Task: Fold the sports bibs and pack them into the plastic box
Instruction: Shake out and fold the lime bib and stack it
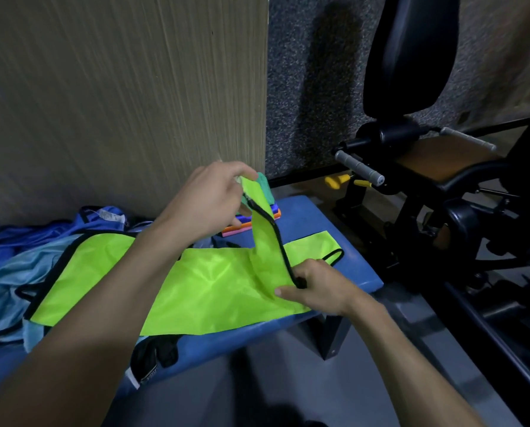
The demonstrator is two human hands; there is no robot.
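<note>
- Neon green bib (195, 291) lies spread flat on the blue padded counter (313, 217), one shoulder strap lifted off the surface. Judgement: folding of this bib is at its first step; no finished fold visible on it yet.
- Left of it, a heap of blue bibs (26, 251) sits crumpled and partly under the green one; these look unfolded, so most of the task appears left to do.
- Something dark (154, 352) hangs over the counter's near edge; cannot tell what it is.
- Behind the left hand, a small stack of coloured folded items (266, 192) rests at the far end of the counter. Cannot tell whether they sit in the plastic box; no box is clearly visible.
- Left hand (208, 198): grip clamped on the upper end of the raised strap, pinched between thumb and fingers, held above the counter.
- Right hand (316, 285): grip closed on the base of that strap, thumb on top of the fabric, fingers curled round the black-trimmed edge, resting low on the bib.
- Strap runs taut between the two hands.
- Gym machine (411, 167) stands to the right, apart from the counter.
</note>
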